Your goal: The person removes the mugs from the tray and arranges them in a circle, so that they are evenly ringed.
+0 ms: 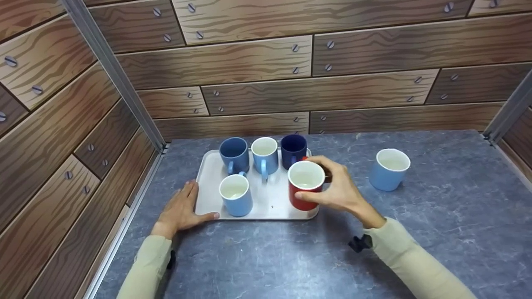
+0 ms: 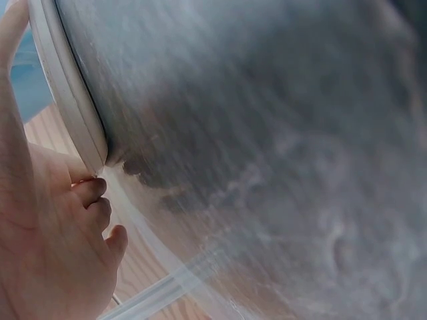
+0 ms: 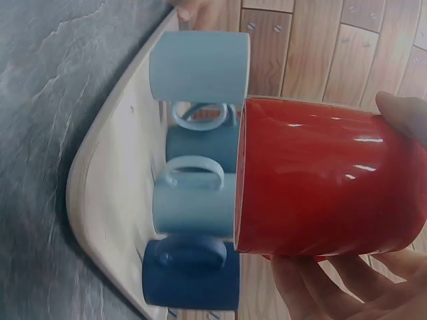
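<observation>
My right hand (image 1: 338,189) grips a red mug (image 3: 327,177) with a white inside, thumb on one side and fingers on the other. In the right wrist view its base hangs above the right front part of a white tray (image 1: 270,207). My left hand (image 1: 178,209) rests at the tray's left front corner, fingers along the left edge and thumb at the front rim. A light blue mug (image 1: 237,201) stands on the tray near that thumb. Along the tray's back stand a medium blue mug (image 1: 235,153), another light blue mug (image 1: 266,160) and a dark blue mug (image 1: 294,149).
Another light blue mug (image 1: 388,172) stands on the grey marbled table (image 1: 266,257), to the right of the tray. Wood-patterned walls (image 1: 257,70) close off the back and left, with a metal post (image 1: 120,83) at the back left corner.
</observation>
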{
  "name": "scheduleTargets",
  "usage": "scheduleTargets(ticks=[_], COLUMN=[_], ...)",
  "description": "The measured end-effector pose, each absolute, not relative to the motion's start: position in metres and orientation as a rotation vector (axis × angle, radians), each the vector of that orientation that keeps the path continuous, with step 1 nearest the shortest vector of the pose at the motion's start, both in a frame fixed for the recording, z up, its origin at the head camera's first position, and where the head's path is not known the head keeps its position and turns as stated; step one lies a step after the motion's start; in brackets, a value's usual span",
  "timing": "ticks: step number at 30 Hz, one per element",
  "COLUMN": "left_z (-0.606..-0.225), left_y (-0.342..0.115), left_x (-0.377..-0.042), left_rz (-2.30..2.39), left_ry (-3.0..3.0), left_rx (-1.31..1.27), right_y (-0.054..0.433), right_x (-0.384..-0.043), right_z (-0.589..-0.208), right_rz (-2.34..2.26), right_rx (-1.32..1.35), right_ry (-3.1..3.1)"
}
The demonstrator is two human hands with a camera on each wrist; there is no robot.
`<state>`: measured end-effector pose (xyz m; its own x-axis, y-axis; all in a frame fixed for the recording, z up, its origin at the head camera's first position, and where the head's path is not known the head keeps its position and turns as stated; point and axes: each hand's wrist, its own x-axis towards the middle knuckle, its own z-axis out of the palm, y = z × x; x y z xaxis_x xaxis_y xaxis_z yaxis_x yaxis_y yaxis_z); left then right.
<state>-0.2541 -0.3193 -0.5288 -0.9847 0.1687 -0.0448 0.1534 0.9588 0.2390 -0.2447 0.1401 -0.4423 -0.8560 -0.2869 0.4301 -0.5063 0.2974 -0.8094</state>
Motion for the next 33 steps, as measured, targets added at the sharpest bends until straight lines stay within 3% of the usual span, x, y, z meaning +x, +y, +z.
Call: scheduleTargets(ticks=[33], left_z=[-0.529], left_y=[-0.32], left_x=[-0.254], left_rz=[0.37], left_ry=[3.036], left_rx=[0.248], right_y=[0.253], right_x=[-0.198], right_z=[-0.458], right_rz=[1.449], right_rx=[0.532], right_ry=[-2.371])
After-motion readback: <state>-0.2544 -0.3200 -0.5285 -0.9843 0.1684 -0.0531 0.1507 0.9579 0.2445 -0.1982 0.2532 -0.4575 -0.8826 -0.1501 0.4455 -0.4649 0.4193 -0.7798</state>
